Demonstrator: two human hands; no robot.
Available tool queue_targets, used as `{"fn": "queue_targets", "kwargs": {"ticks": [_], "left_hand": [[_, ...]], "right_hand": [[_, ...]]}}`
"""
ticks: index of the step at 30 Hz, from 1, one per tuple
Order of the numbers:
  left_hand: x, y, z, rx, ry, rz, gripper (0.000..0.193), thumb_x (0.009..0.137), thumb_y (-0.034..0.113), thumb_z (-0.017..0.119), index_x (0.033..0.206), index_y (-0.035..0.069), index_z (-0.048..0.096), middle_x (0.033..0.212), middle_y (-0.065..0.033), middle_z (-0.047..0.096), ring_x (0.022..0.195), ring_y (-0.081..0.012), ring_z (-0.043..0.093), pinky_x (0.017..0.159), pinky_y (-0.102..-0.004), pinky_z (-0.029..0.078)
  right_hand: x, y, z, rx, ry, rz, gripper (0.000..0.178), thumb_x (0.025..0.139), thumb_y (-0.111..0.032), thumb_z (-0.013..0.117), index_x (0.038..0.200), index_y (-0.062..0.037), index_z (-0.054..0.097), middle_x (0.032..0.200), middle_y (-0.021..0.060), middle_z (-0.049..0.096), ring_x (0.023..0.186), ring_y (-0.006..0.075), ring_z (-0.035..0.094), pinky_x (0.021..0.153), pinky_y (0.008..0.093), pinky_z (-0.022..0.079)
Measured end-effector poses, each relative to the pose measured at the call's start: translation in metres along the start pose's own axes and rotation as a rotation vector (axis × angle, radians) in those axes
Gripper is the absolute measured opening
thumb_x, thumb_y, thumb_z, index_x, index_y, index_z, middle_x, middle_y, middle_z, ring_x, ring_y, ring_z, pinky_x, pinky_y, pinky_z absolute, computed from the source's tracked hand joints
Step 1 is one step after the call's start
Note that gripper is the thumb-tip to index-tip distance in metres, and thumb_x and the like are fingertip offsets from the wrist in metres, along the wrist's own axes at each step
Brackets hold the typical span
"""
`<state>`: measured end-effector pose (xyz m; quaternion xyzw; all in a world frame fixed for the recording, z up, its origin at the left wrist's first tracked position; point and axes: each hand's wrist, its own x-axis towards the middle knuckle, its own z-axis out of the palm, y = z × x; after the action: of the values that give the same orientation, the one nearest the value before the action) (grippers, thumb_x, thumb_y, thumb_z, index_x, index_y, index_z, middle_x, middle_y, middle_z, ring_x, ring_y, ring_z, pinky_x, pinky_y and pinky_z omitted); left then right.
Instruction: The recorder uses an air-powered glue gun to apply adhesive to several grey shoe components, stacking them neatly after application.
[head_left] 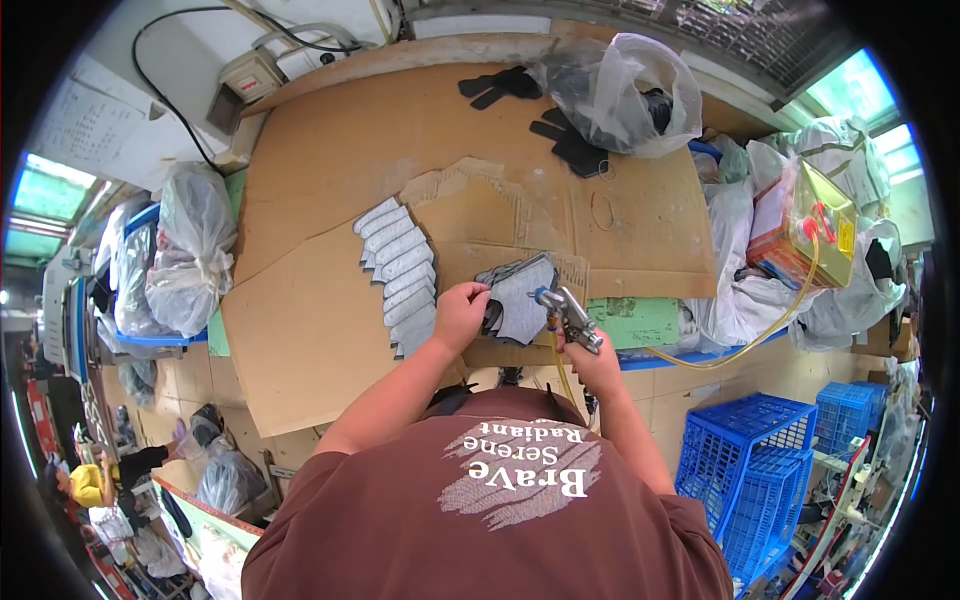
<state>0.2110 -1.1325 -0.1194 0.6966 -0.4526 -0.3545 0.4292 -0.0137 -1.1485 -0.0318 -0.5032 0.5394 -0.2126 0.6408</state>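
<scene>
My right hand point(594, 366) is closed around the handle of a metal spray gun point(572, 318) with a blue nozzle, which points left. Just in front of the nozzle lies a small stack of grey fabric pieces point(524, 305) with dark edges. My left hand point(463, 314) pinches at the left edge of this stack, apparently on a grey fabric piece; a dark curled part shows under the fingertips. Left of that hand, a slanting row of overlapping grey pieces point(400, 272) lies on the cardboard point(320, 300) covering the table.
Black cut pieces point(577, 150) lie at the back beside a clear plastic bag point(640, 95). At right, a yellow hose point(735, 358) runs to a rectangular can point(805, 225) among bags. Blue crates point(745, 440) stand at lower right. Full bags point(190, 250) are at left; a person point(90, 485) is lower left.
</scene>
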Motion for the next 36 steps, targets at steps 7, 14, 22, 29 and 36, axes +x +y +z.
{"fn": "queue_targets", "kwargs": {"ticks": [7, 14, 22, 29, 36], "left_hand": [[-0.001, 0.012, 0.000, 0.014, -0.009, -0.023, 0.018, 0.077, 0.013, 0.061, 0.082, -0.004, 0.063, 0.070, -0.0086, 0.063, 0.063, -0.0131, 0.057, 0.060, -0.0263, 0.046], [-0.018, -0.004, -0.035, -0.323, -0.020, -0.257, 0.010, 0.083, 0.007, 0.053, 0.085, -0.002, 0.053, 0.074, -0.0079, 0.059, 0.064, -0.0137, 0.059, 0.059, -0.0242, 0.047], [-0.089, -0.070, -0.107, -0.314, 0.130, -0.512, 0.010, 0.083, 0.006, 0.052, 0.090, -0.002, 0.053, 0.077, -0.0078, 0.058, 0.064, -0.0128, 0.059, 0.057, -0.0237, 0.048], [-0.096, -0.079, -0.101, -0.054, 0.219, -0.482, 0.012, 0.084, 0.005, 0.051, 0.088, -0.005, 0.056, 0.072, -0.0081, 0.060, 0.059, -0.0129, 0.060, 0.051, -0.0231, 0.047], [-0.092, -0.074, -0.101, 0.175, 0.311, -0.484, 0.012, 0.083, 0.005, 0.050, 0.089, -0.004, 0.057, 0.077, -0.0143, 0.059, 0.063, -0.0221, 0.061, 0.057, -0.0309, 0.049]], "right_hand": [[0.003, 0.015, -0.013, 0.023, 0.089, -0.069, 0.018, 0.074, -0.004, 0.050, 0.090, -0.0024, 0.058, 0.076, 0.0005, 0.057, 0.067, 0.0079, 0.051, 0.063, 0.0234, 0.042], [0.002, 0.023, -0.012, 0.031, 0.061, -0.065, 0.022, 0.075, -0.005, 0.051, 0.096, -0.0044, 0.059, 0.079, -0.0014, 0.058, 0.064, 0.0053, 0.050, 0.051, 0.0208, 0.041], [0.003, 0.017, -0.009, 0.022, -0.011, -0.043, 0.022, 0.075, -0.005, 0.050, 0.094, -0.0047, 0.060, 0.077, -0.0022, 0.057, 0.062, 0.0047, 0.049, 0.050, 0.0206, 0.041], [0.006, 0.013, -0.004, 0.000, -0.038, -0.047, 0.020, 0.075, -0.005, 0.051, 0.093, -0.0049, 0.059, 0.077, -0.0022, 0.056, 0.064, 0.0045, 0.048, 0.051, 0.0203, 0.040], [0.002, 0.006, -0.003, -0.016, -0.092, -0.046, 0.021, 0.075, -0.002, 0.050, 0.095, -0.0034, 0.057, 0.083, -0.0007, 0.057, 0.074, 0.0075, 0.051, 0.067, 0.0232, 0.043]]}}
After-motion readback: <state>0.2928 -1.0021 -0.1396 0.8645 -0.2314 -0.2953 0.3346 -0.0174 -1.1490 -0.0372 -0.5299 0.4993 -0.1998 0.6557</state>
